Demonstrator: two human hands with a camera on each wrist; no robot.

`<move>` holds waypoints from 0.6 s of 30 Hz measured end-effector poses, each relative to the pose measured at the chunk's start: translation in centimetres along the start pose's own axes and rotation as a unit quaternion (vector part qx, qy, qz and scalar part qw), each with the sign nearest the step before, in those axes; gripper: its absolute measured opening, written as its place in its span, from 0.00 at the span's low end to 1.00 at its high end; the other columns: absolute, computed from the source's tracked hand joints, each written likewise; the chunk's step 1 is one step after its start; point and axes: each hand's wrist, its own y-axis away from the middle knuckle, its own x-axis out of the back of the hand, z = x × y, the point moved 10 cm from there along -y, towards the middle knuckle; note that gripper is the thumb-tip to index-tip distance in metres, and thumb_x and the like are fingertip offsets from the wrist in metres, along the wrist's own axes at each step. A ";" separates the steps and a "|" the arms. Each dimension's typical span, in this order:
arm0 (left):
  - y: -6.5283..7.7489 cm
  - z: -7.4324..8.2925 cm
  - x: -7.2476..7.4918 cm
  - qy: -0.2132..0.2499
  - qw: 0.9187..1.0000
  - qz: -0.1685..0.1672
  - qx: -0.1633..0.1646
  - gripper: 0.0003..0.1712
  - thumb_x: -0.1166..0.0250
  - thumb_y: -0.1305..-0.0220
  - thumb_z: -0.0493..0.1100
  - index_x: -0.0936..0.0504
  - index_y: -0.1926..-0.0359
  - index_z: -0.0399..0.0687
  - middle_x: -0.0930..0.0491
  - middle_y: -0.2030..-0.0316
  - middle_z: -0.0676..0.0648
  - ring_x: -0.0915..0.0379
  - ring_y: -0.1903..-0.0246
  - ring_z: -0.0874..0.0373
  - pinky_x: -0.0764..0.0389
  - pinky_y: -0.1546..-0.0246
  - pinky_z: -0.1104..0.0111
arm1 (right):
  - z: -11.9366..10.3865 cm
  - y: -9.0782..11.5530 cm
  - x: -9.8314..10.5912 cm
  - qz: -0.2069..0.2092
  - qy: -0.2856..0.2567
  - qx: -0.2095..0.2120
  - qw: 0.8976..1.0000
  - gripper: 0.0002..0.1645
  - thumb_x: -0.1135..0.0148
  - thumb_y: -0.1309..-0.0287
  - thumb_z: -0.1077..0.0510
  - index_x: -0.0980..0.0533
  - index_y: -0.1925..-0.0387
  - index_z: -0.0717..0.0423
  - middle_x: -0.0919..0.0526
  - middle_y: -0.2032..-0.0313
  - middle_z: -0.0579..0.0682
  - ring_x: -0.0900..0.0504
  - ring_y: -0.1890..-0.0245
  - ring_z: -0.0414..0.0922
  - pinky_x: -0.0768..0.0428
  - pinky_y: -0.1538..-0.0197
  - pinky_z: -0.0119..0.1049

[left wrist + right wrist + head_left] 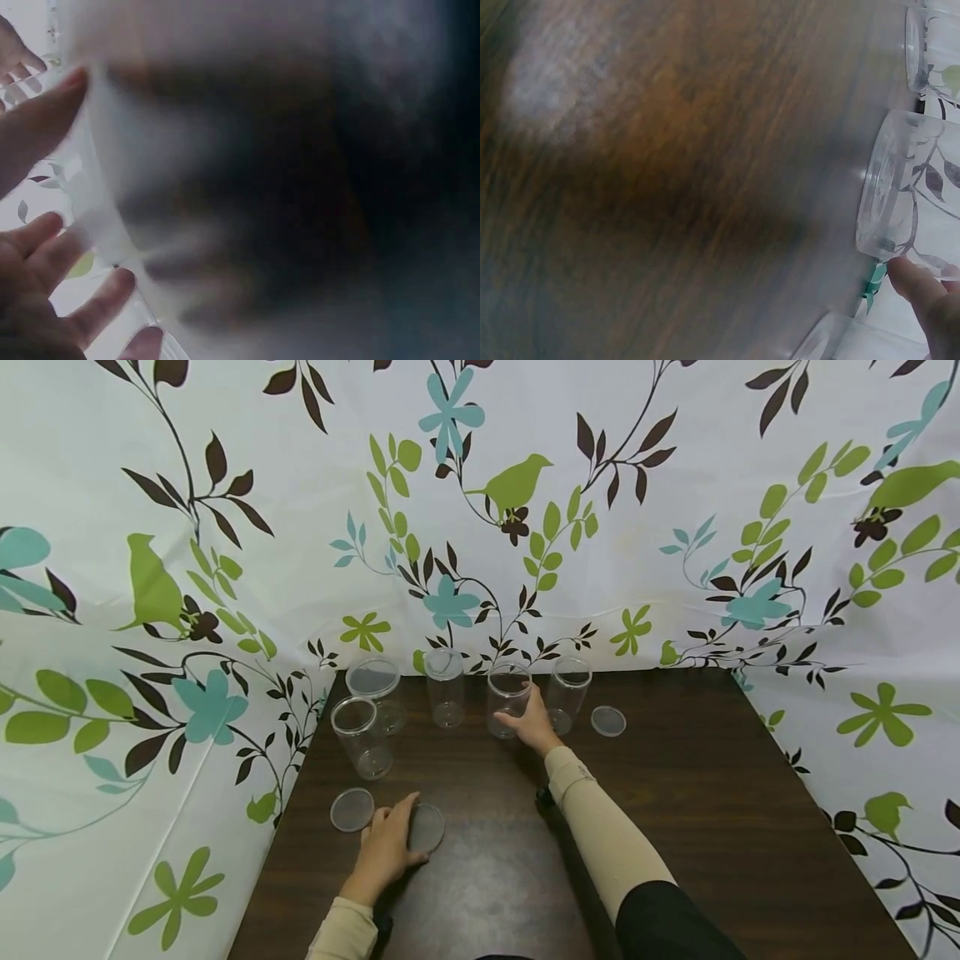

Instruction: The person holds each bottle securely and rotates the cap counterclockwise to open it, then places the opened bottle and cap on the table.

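Observation:
My right hand (534, 724) grips a clear plastic jar (507, 697) standing near the back of the table, with the thumb on its near side. In the right wrist view a fingertip lies against the side of that jar (904, 195). Close to the front left, my left hand (386, 843) holds a clear round lid (426, 828) between the thumb and the fingers. Another round lid (352, 810) lies just left of that hand. The left wrist view is mostly blurred; the fingers (105, 304) and thumb show at its left side.
Beside the right hand stands another clear jar (568, 697), with a round lid (608, 721) to its right. More clear jars stand at the back left: a tall one (445, 693), a wide one (386, 710) and a nearer one (365, 752). Patterned cloth (480, 635) borders the dark table (675, 793).

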 end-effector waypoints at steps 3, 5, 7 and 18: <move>0.2 0.3 -0.2 -0.037 0.999 0.000 -0.020 0.62 0.12 0.66 0.48 0.33 0.28 0.44 0.25 0.36 0.42 0.32 0.43 0.38 0.28 0.52 0.40 | 0.1 0.0 0.0 0.000 0.004 0.003 1.000 0.57 0.24 0.44 0.57 0.50 0.25 0.63 0.41 0.28 0.66 0.40 0.28 0.61 0.41 0.28 0.56; 0.2 0.5 -0.1 -0.050 0.998 0.007 -0.034 0.62 0.12 0.68 0.48 0.31 0.29 0.44 0.24 0.37 0.43 0.31 0.43 0.38 0.28 0.52 0.38 | 0.1 0.0 0.0 0.003 0.004 0.004 1.000 0.57 0.23 0.44 0.56 0.49 0.25 0.63 0.40 0.29 0.66 0.39 0.28 0.60 0.40 0.28 0.55; 0.2 0.7 0.0 -0.058 0.997 0.011 -0.045 0.63 0.12 0.71 0.49 0.31 0.29 0.45 0.23 0.38 0.43 0.30 0.43 0.38 0.28 0.52 0.38 | 0.2 0.0 0.0 0.005 0.007 0.008 1.000 0.56 0.23 0.45 0.56 0.48 0.26 0.64 0.39 0.30 0.66 0.38 0.29 0.60 0.40 0.28 0.54; 0.2 1.1 0.0 -0.072 0.995 -0.006 -0.069 0.64 0.11 0.73 0.49 0.31 0.29 0.45 0.22 0.39 0.43 0.29 0.43 0.38 0.27 0.51 0.38 | 0.4 -0.3 0.1 0.013 0.022 0.020 0.999 0.58 0.21 0.46 0.56 0.49 0.26 0.69 0.37 0.31 0.67 0.37 0.29 0.60 0.40 0.27 0.52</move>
